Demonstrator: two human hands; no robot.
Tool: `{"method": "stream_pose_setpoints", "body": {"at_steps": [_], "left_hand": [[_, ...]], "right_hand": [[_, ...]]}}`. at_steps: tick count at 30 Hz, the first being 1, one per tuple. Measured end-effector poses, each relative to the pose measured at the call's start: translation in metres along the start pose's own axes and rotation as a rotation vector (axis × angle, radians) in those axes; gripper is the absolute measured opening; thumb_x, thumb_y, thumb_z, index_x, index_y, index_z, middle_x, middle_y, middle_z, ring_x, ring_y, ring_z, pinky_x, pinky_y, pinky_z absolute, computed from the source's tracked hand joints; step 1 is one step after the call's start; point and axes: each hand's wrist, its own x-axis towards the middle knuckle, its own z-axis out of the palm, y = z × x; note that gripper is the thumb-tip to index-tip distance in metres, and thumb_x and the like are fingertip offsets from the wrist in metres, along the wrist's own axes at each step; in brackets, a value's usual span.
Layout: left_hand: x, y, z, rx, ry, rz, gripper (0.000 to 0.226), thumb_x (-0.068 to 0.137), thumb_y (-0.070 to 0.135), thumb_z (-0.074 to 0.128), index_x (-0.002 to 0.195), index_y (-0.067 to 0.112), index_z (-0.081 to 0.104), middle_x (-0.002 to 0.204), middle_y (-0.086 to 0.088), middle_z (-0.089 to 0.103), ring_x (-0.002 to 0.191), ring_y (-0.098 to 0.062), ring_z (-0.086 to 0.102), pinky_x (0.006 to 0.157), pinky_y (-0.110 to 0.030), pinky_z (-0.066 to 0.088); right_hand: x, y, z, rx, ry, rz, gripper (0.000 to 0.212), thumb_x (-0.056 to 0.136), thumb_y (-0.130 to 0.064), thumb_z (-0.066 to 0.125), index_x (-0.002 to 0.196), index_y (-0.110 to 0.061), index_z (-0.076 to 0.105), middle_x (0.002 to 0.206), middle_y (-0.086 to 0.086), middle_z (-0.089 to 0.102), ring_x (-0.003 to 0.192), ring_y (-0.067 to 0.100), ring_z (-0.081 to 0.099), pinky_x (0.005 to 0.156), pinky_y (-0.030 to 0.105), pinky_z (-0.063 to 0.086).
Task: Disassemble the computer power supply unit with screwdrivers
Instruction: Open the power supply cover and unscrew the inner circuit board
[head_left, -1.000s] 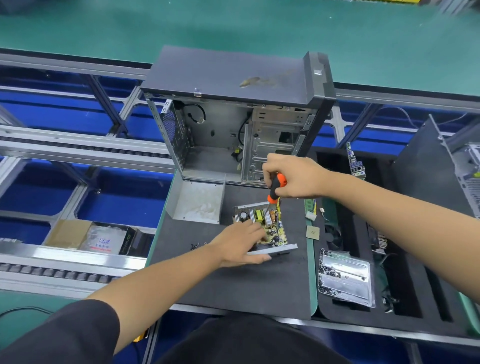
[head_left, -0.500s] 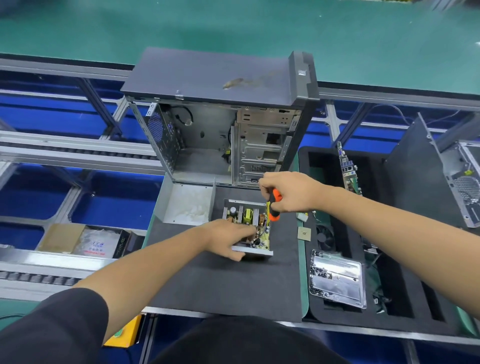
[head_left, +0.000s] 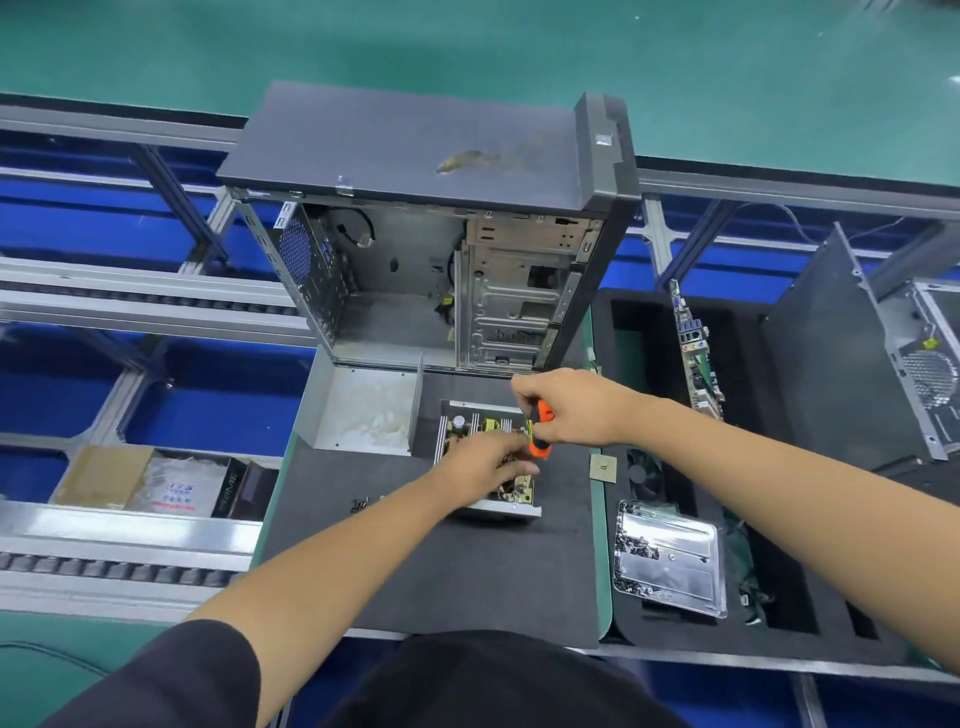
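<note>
Looking down from my head, my right hand (head_left: 574, 410) is curled tight around the orange-and-black handle of a screwdriver (head_left: 541, 434), which points down at the right edge of the opened power supply unit (head_left: 485, 457), a grey metal tray with a green-yellow circuit board and its components exposed. My left hand (head_left: 485, 470) lies across that board with the fingers bent loosely, pressing on it rather than gripping; how far the fingertips close I cannot tell. The unit sits on the dark grey foam mat (head_left: 415, 571) in front of me, just below the one open grey computer tower case (head_left: 436, 234) standing upright with its side off. To the unit's left lies one detached silver metal cover (head_left: 366, 410), open side up. A few small dark screws (head_left: 359, 504) lie loose on the mat, too small to count. On my right a black foam tray (head_left: 779, 613) holds one clear plastic lid (head_left: 670, 561) with screws scattered on it, one upright green motherboard (head_left: 693, 353), one black fan (head_left: 644, 475); one small tan square chip (head_left: 603, 467) lies beside it. At the left a black box (head_left: 231, 488) reads "PRIME".
</note>
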Motion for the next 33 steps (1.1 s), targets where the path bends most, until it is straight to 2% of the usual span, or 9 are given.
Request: {"method": "stream_pose_setpoints", "body": {"at_steps": [3,9,12,18,22,27,29,33], "left_hand": [[0.002,-0.004,0.004,0.083,-0.024,0.022,0.016,0.100,0.046,0.058,0.111,0.036,0.065,0.097,0.003,0.071,0.092,-0.016,0.064,0.079,-0.037,0.052],[0.005,-0.008,0.007,0.162,-0.019,0.050,0.023,0.103,0.045,0.053,0.112,0.028,0.065,0.094,-0.002,0.069,0.091,-0.022,0.064,0.079,-0.043,0.052],[0.005,-0.009,0.008,0.190,-0.010,0.057,0.021,0.102,0.044,0.054,0.112,0.029,0.065,0.096,-0.003,0.067,0.093,-0.025,0.064,0.081,-0.041,0.051],[0.005,-0.009,0.008,0.186,-0.012,0.059,0.018,0.101,0.046,0.053,0.105,0.032,0.064,0.091,-0.001,0.064,0.090,-0.024,0.061,0.079,-0.040,0.050],[0.004,-0.008,0.007,0.162,-0.005,0.087,0.016,0.100,0.046,0.056,0.102,0.031,0.062,0.082,0.003,0.058,0.082,-0.021,0.057,0.072,-0.037,0.046],[0.003,-0.008,0.007,0.217,0.042,0.160,0.022,0.101,0.045,0.056,0.109,0.026,0.063,0.085,-0.002,0.062,0.085,-0.022,0.055,0.072,-0.033,0.037],[0.002,-0.007,0.008,0.247,0.084,0.183,0.022,0.100,0.044,0.057,0.110,0.025,0.064,0.088,-0.002,0.064,0.086,-0.023,0.057,0.071,-0.030,0.032],[0.000,-0.006,0.008,0.290,0.116,0.206,0.022,0.101,0.045,0.054,0.111,0.027,0.062,0.090,-0.003,0.063,0.084,-0.027,0.060,0.071,-0.031,0.033]], "right_hand": [[0.001,0.001,0.002,0.030,-0.017,0.029,0.026,0.077,-0.022,0.066,0.079,-0.032,0.042,0.071,-0.010,0.054,0.064,0.008,0.048,0.054,0.032,0.036],[0.004,0.004,0.006,0.047,-0.010,0.042,0.023,0.076,-0.022,0.066,0.082,-0.028,0.045,0.071,-0.008,0.055,0.064,0.010,0.049,0.055,0.033,0.039],[0.005,0.005,0.008,0.044,-0.010,0.043,0.022,0.076,-0.022,0.066,0.082,-0.027,0.046,0.068,-0.009,0.054,0.062,0.010,0.050,0.057,0.035,0.044],[0.006,0.007,0.008,0.046,-0.011,0.034,0.021,0.077,-0.021,0.067,0.083,-0.027,0.046,0.066,-0.009,0.053,0.059,0.007,0.049,0.053,0.032,0.037],[0.005,0.005,0.007,0.062,-0.048,0.012,0.022,0.078,-0.019,0.067,0.082,-0.024,0.046,0.068,-0.006,0.052,0.061,0.010,0.045,0.057,0.039,0.043],[0.002,0.002,0.009,0.024,-0.065,-0.045,0.026,0.077,-0.020,0.068,0.082,-0.021,0.042,0.080,-0.004,0.050,0.068,0.010,0.043,0.055,0.031,0.030],[0.000,0.002,0.013,0.006,-0.041,-0.060,0.027,0.078,-0.022,0.068,0.082,-0.021,0.042,0.080,-0.003,0.050,0.072,0.015,0.045,0.056,0.029,0.028],[-0.005,0.001,0.018,-0.008,-0.025,-0.054,0.026,0.081,-0.027,0.068,0.084,-0.021,0.042,0.081,-0.003,0.050,0.076,0.022,0.050,0.059,0.031,0.036]]}}
